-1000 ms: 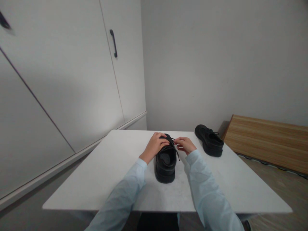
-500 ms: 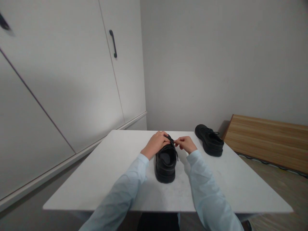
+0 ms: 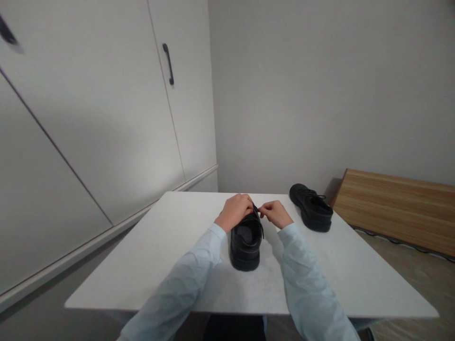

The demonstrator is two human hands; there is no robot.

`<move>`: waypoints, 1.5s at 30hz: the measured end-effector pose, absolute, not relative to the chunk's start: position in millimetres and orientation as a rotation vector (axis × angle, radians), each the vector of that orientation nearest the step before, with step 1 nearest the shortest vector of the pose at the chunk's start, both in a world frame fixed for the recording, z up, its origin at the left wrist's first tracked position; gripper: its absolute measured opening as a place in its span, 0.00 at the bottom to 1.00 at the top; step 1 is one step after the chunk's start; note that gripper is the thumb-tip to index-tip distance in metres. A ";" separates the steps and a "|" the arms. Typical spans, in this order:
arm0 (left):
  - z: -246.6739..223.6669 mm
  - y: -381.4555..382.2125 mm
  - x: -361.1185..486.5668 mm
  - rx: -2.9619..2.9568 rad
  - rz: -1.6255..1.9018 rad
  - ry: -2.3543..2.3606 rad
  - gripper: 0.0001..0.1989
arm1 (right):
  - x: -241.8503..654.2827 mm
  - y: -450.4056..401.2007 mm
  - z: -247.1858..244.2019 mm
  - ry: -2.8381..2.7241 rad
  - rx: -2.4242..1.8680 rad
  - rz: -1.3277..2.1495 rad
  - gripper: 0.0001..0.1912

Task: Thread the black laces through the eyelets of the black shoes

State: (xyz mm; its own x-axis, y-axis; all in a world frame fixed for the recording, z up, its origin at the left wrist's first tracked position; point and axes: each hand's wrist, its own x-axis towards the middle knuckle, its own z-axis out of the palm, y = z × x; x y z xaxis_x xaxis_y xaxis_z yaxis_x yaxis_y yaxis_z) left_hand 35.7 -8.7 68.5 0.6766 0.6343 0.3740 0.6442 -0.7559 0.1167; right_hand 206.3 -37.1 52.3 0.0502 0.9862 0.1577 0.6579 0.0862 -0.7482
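Basically, black shoe (image 3: 245,255) sits on the white table (image 3: 152,270), heel toward the person. Left hand (image 3: 236,211) curled over its lacing, exact grip hidden; right hand (image 3: 275,214) seems to pinch the lace (image 3: 255,207) between close-set fingertips. Risk: thin lace could slip that small pinch, or shoe skids if left pressure eases. No readable brand, label or writing.

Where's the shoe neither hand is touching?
Head view: that shoe sits on the table by its far right corner, between the right hand and the wooden board.
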 end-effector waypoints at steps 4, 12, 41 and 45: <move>70.2 -8.4 36.8 -2.847 -0.589 -1.054 0.05 | 206.3 -32.8 45.4 -1.621 -1.564 0.611 0.10; 68.9 -8.6 32.5 -2.868 -0.596 -0.971 0.07 | 199.9 -20.9 26.3 -1.292 -1.375 0.842 0.08; 59.6 -11.4 37.0 -2.800 -0.723 -1.028 0.08 | 192.1 -27.0 27.8 -1.061 -1.053 0.974 0.19; 57.2 -10.2 34.9 -2.778 -0.756 -1.018 0.07 | 193.2 -32.9 37.3 -1.014 -1.012 1.086 0.21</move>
State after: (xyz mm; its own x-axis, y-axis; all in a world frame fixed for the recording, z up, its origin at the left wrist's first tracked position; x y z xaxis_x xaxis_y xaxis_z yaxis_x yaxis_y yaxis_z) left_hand 34.9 -10.2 57.2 0.6558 0.5836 0.4788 0.6271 -0.7743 0.0849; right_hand 193.2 -32.9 37.3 0.1638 0.9775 0.1327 -0.1996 0.1645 -0.9660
